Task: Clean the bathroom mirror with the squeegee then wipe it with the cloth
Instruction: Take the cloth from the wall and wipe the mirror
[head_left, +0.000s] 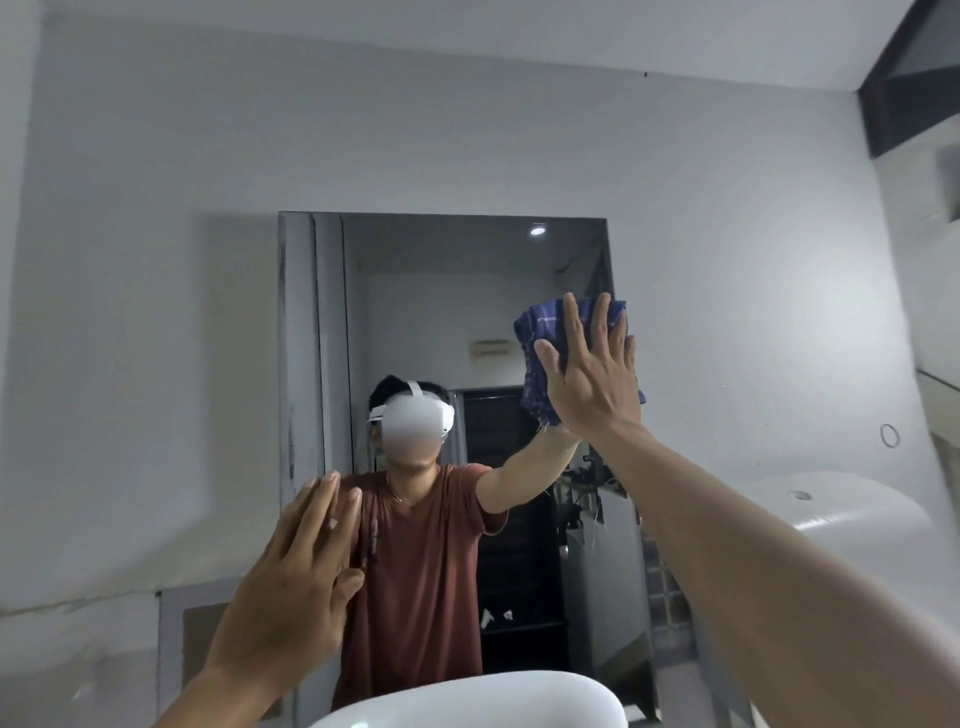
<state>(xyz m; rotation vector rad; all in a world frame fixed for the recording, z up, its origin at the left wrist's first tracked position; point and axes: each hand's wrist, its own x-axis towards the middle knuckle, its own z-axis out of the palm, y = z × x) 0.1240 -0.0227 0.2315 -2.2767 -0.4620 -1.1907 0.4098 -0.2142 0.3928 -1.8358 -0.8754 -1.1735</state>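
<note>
Right hand (589, 374), fingers spread wide and flat, palm pressing the blue checked cloth (535, 358) onto the mirror (441, 312) at its right edge, right of frame centre. The cloth bunches out around the fingertips and below the palm. No writing readable on it. Left hand (291, 566), lower left of centre, fingers straight and slightly apart, tips against the mirror's lower left, holding nothing. The glass reflects a person in a rust-red shirt (415, 561) with a white headset (413, 415), arm raised to the cloth. White basin (467, 701) at bottom centre, grey wall (156, 208) all around.
</note>
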